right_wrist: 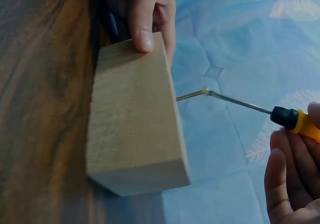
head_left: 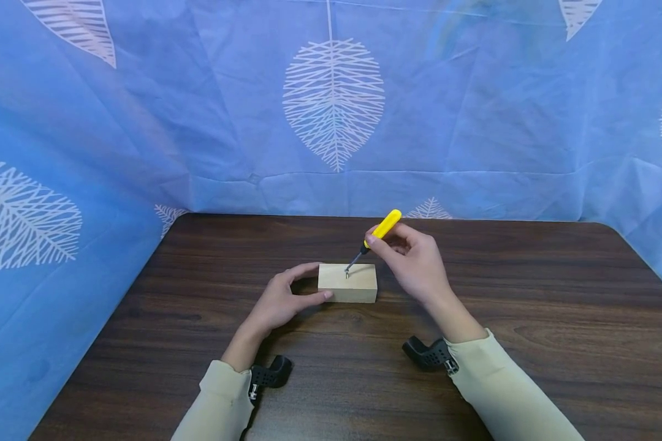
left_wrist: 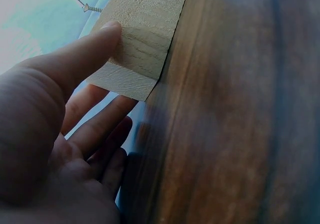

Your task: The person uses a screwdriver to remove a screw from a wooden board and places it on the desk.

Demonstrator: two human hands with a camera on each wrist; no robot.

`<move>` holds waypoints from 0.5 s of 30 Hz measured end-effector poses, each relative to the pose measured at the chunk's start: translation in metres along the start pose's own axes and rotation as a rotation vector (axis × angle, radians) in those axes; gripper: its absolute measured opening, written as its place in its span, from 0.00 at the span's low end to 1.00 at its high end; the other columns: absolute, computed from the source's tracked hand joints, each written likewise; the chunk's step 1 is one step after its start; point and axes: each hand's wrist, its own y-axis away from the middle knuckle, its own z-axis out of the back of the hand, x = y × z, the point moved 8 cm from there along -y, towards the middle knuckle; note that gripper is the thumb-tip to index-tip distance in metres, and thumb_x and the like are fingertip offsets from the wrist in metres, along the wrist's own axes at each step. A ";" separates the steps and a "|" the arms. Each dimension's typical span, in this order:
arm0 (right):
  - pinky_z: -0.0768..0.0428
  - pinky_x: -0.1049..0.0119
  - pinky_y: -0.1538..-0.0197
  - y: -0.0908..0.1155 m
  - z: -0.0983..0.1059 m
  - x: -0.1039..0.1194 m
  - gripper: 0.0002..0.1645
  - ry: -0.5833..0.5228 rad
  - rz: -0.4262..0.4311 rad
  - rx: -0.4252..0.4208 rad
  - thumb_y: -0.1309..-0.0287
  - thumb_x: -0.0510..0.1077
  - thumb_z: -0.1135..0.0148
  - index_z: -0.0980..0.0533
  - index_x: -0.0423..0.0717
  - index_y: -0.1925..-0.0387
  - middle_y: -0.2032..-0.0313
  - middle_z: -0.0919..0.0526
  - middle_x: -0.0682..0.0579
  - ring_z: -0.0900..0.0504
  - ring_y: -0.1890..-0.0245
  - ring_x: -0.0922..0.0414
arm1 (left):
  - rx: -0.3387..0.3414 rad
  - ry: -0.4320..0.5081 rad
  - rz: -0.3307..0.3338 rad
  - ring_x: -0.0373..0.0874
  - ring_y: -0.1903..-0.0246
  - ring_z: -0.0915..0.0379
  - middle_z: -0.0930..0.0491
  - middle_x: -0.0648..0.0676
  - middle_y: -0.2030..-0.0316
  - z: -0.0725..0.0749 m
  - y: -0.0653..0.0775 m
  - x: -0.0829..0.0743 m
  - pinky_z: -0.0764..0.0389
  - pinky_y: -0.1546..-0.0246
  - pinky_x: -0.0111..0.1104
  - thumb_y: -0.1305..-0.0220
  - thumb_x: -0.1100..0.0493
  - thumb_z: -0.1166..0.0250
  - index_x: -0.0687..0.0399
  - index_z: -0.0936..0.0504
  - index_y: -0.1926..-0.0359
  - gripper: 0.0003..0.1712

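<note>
A pale wooden block lies on the dark table, with a screw standing up out of its top face. My left hand grips the block's left end, thumb on the near side and fingers behind. In my right hand is a screwdriver with a yellow handle and black collar, pinched between thumb and fingers. Its shaft slants down to the left, and the tip meets the screw head. In the right wrist view the screwdriver and the screw form a bent line, not a straight one.
The brown wood-grain table stretches out on both sides of the block. Blue cloth with white leaf prints hangs behind it and along the left. Black wrist-camera mounts sit at both cuffs, just above the table.
</note>
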 end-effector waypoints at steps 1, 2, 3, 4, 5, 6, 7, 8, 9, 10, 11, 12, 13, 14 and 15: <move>0.17 0.69 0.55 0.000 -0.001 0.003 0.17 0.014 0.023 0.004 0.26 0.55 0.31 0.13 0.52 0.45 0.50 0.09 0.49 0.13 0.55 0.53 | 0.000 -0.002 0.002 0.56 0.20 0.38 0.26 0.52 0.24 0.000 0.000 0.000 0.36 0.21 0.60 0.37 0.45 0.20 0.41 0.22 0.25 0.41; 0.16 0.69 0.55 0.000 -0.002 0.007 0.15 0.025 0.049 0.008 0.26 0.54 0.31 0.13 0.52 0.46 0.50 0.09 0.50 0.13 0.56 0.53 | 0.001 -0.005 0.004 0.56 0.20 0.38 0.26 0.52 0.24 0.000 0.000 0.000 0.36 0.21 0.61 0.37 0.45 0.20 0.41 0.23 0.25 0.41; 0.15 0.69 0.54 0.000 -0.003 0.012 0.14 0.035 0.075 0.014 0.26 0.53 0.31 0.13 0.52 0.47 0.51 0.09 0.51 0.12 0.56 0.54 | 0.001 -0.009 0.005 0.56 0.19 0.38 0.26 0.52 0.24 0.000 0.000 0.000 0.36 0.21 0.61 0.37 0.45 0.20 0.41 0.23 0.25 0.41; 0.15 0.69 0.54 0.000 -0.004 0.016 0.13 0.043 0.100 0.022 0.26 0.52 0.30 0.12 0.51 0.48 0.52 0.09 0.52 0.12 0.57 0.55 | 0.001 -0.011 0.007 0.56 0.19 0.38 0.26 0.52 0.23 0.000 0.000 0.000 0.36 0.21 0.61 0.37 0.45 0.20 0.40 0.23 0.25 0.41; 0.14 0.68 0.55 -0.001 -0.005 0.020 0.11 0.051 0.124 0.030 0.27 0.50 0.30 0.12 0.51 0.49 0.53 0.09 0.52 0.12 0.58 0.56 | 0.001 -0.013 0.007 0.56 0.20 0.38 0.27 0.52 0.23 -0.001 0.000 0.000 0.36 0.21 0.62 0.37 0.44 0.20 0.40 0.23 0.24 0.41; 0.14 0.68 0.55 -0.001 -0.006 0.024 0.10 0.057 0.144 0.042 0.27 0.49 0.30 0.12 0.50 0.50 0.53 0.09 0.53 0.12 0.58 0.56 | 0.001 -0.015 0.007 0.56 0.20 0.38 0.27 0.52 0.23 -0.001 0.000 0.000 0.37 0.21 0.62 0.36 0.44 0.20 0.40 0.23 0.24 0.41; 0.13 0.67 0.55 -0.002 -0.007 0.028 0.09 0.062 0.163 0.056 0.27 0.47 0.29 0.12 0.50 0.51 0.54 0.09 0.53 0.12 0.59 0.56 | 0.000 -0.017 0.008 0.56 0.20 0.38 0.27 0.52 0.23 -0.001 0.000 0.000 0.37 0.21 0.62 0.36 0.44 0.20 0.40 0.23 0.24 0.41; 0.12 0.66 0.55 -0.002 -0.009 0.032 0.09 0.071 0.177 0.070 0.27 0.46 0.29 0.13 0.49 0.51 0.54 0.09 0.53 0.12 0.59 0.57 | -0.001 -0.017 0.008 0.56 0.20 0.38 0.27 0.51 0.23 -0.001 0.000 0.000 0.37 0.21 0.62 0.36 0.44 0.20 0.40 0.23 0.24 0.41; 0.12 0.65 0.55 -0.003 -0.010 0.036 0.08 0.084 0.188 0.085 0.28 0.45 0.29 0.13 0.49 0.52 0.55 0.09 0.53 0.12 0.59 0.57 | -0.001 -0.016 0.007 0.56 0.20 0.38 0.27 0.51 0.23 -0.001 0.000 0.000 0.37 0.21 0.62 0.36 0.44 0.20 0.40 0.23 0.24 0.41; 0.12 0.63 0.54 -0.004 -0.011 0.038 0.08 0.098 0.195 0.102 0.28 0.44 0.29 0.13 0.48 0.51 0.55 0.10 0.53 0.13 0.59 0.57 | -0.001 -0.015 0.006 0.56 0.20 0.38 0.27 0.51 0.23 -0.001 0.000 0.000 0.37 0.21 0.62 0.36 0.45 0.20 0.40 0.23 0.24 0.41; 0.12 0.61 0.53 -0.005 -0.012 0.041 0.08 0.111 0.199 0.121 0.28 0.43 0.29 0.13 0.47 0.51 0.55 0.10 0.52 0.13 0.58 0.57 | -0.002 -0.016 0.006 0.56 0.20 0.38 0.27 0.51 0.23 -0.001 0.000 0.000 0.37 0.21 0.63 0.36 0.45 0.20 0.40 0.23 0.24 0.41; 0.12 0.60 0.53 -0.006 -0.013 0.044 0.08 0.125 0.200 0.143 0.27 0.42 0.30 0.13 0.47 0.51 0.55 0.10 0.52 0.13 0.58 0.56 | -0.002 -0.016 0.006 0.56 0.20 0.38 0.27 0.51 0.23 -0.001 0.000 0.000 0.37 0.21 0.63 0.36 0.45 0.20 0.40 0.23 0.24 0.41; 0.13 0.58 0.53 -0.007 -0.015 0.046 0.08 0.137 0.199 0.167 0.27 0.42 0.30 0.13 0.47 0.50 0.55 0.10 0.52 0.13 0.57 0.56 | -0.001 -0.016 0.006 0.56 0.20 0.38 0.27 0.51 0.23 -0.001 0.000 0.000 0.37 0.21 0.63 0.36 0.45 0.20 0.40 0.23 0.24 0.41; 0.14 0.57 0.53 -0.008 -0.017 0.047 0.08 0.151 0.197 0.191 0.27 0.42 0.31 0.13 0.47 0.50 0.55 0.10 0.52 0.13 0.57 0.55 | -0.001 -0.016 0.007 0.56 0.20 0.37 0.26 0.52 0.23 -0.001 0.000 0.000 0.37 0.21 0.63 0.36 0.45 0.20 0.41 0.23 0.24 0.41; 0.14 0.57 0.53 -0.009 -0.019 0.049 0.09 0.163 0.194 0.215 0.26 0.42 0.32 0.14 0.47 0.48 0.54 0.10 0.52 0.14 0.56 0.54 | -0.001 -0.015 0.009 0.56 0.20 0.37 0.26 0.51 0.23 -0.001 0.000 0.000 0.36 0.21 0.63 0.36 0.45 0.20 0.41 0.23 0.24 0.41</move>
